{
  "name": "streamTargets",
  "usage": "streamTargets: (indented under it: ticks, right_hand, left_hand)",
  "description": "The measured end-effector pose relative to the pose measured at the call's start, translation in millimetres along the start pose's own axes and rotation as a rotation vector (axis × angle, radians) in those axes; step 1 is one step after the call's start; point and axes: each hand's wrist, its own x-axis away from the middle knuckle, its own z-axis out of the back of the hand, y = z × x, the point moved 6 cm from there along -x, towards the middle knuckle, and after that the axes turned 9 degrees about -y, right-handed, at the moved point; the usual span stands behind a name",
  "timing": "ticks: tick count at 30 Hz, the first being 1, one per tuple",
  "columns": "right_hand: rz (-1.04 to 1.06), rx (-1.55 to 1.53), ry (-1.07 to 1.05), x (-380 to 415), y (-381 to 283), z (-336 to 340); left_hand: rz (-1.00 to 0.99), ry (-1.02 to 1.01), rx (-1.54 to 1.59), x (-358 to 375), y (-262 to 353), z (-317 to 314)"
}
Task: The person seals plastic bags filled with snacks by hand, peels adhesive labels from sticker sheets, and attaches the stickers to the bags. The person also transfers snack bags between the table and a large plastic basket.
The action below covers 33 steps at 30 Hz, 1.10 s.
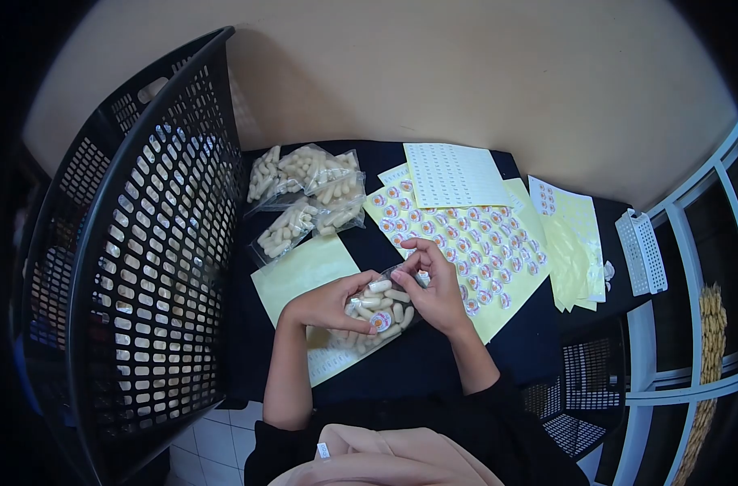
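Note:
A clear plastic bag of pale, finger-shaped pieces (395,314) lies in front of me, with a round printed sticker (381,321) on its face. My left hand (334,305) is wrapped round the bag's left side, thumb near the sticker. At the bag's upper right edge, my right hand (427,285) pinches the plastic between thumb and fingers. Under the bag is a pale yellow sheet (300,271). Right of my hands, a large sheet of round stickers (484,261) lies partly under a white printed label sheet (454,176).
Several filled bags (308,182) are heaped at the back left. A tall black crate (154,267) stands on the left. Yellow backing sheets (569,251) and a small white basket (642,253) lie at the right. Below the table's right edge is another black crate (587,389).

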Motion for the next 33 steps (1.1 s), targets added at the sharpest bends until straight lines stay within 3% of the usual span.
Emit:
streamTargets:
  ticks: [3, 5, 8, 15, 19, 20, 21, 23, 26, 27, 28, 30, 32, 33]
  right_hand:
    - [0.013, -0.012, -0.011, -0.7, -0.9, -1.0]
    - [-0.063, -0.322, 0.006, -1.1, 4.4, -4.9]
    - [-0.070, -0.330, -0.012, -2.9, 9.1, -4.7]
    - [-0.103, 0.019, -0.084, 0.7, -8.5, 4.4]
    - [0.137, 0.177, 0.277, 24.9, -29.8, 65.8]
    - [0.117, 0.059, 0.384, 39.2, -40.6, 87.9]
    - [0.189, 0.028, 0.515, 55.0, -60.6, 108.0]
    - [0.295, 0.267, 0.796, 98.4, -86.1, 157.2]
    - [0.156, 0.560, 1.239, 192.2, -86.1, 225.9]
    - [0.081, 0.619, 1.284, 227.6, -76.8, 248.7]
    - [0.006, 0.676, 1.329, 263.7, -64.6, 268.2]
    - [-0.095, 0.897, 1.457, 323.1, -42.3, 286.4]
    - [-0.377, 1.077, 1.736, 364.8, -18.2, 278.8]
    - [-0.464, 1.134, 1.765, 382.6, 1.5, 275.1]
  left_hand:
    - [-0.009, 0.017, -0.057, 0.0, -2.5, 2.2]
    - [-0.031, 0.032, -0.092, 0.2, -2.5, 3.8]
    - [-0.037, 0.045, -0.086, 1.4, -1.2, 5.3]
    - [-0.062, 0.054, 0.009, -0.5, 5.9, 2.0]
    - [-0.167, 0.278, -0.015, 9.9, 15.5, 23.6]
    - [-0.183, 0.358, 0.043, 13.5, 13.8, 32.5]
    - [-0.248, 0.479, -0.035, 17.9, 13.6, 43.3]
    - [-0.184, 0.839, -0.179, 34.1, 9.4, 64.6]
    - [-0.007, 1.243, -0.728, 60.2, 23.3, 73.0]
    - [0.036, 1.261, -0.903, 67.0, 20.3, 77.3]
    - [0.033, 1.262, -0.902, 72.7, 21.8, 76.9]
    - [0.426, 1.239, -0.990, 84.6, 17.2, 76.7]
    - [0.491, 1.232, -0.930, 95.3, 2.7, 84.1]
    - [0.509, 1.243, -0.876, 101.1, -4.7, 89.7]
